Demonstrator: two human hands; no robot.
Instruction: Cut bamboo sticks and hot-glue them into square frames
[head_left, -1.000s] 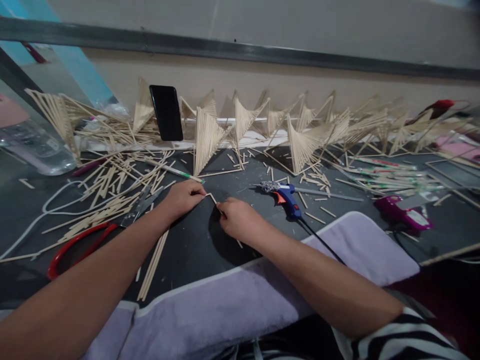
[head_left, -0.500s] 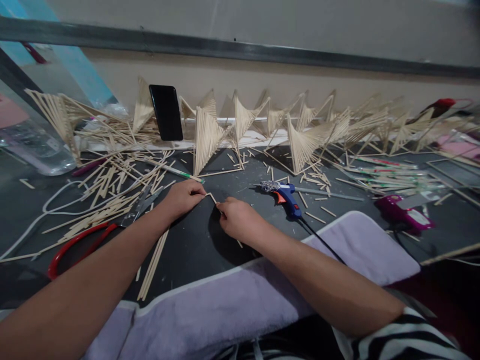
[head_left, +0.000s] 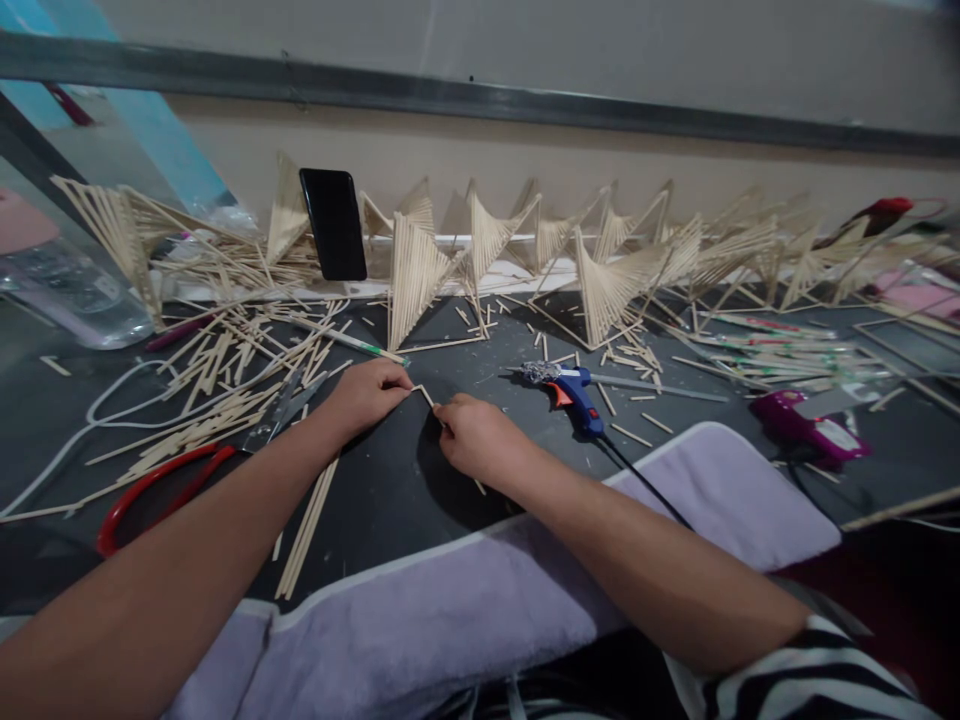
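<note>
The left hand (head_left: 373,395) and the right hand (head_left: 478,437) each apply a pinch grip, thumb and fingers closed, to one arm of an angled piece of thin, pale wooden sticks (head_left: 424,395). The piece is located between the hands, over the dark grey desk (head_left: 390,510); contact with the surface cannot be confirmed. One corner is formed; whether its joint is bonded cannot be determined. The blue glue gun with orange trigger and foil-wrapped nozzle (head_left: 576,395) lies to the right, unheld. Twisted, fan-shaped assemblies of pale sticks (head_left: 414,280) stand along the rear, built up in many layers. By comparison, the held piece is judged early-stage: further sides and layers appear outstanding. Loose pale wooden sticks (head_left: 219,362) lie left.
</note>
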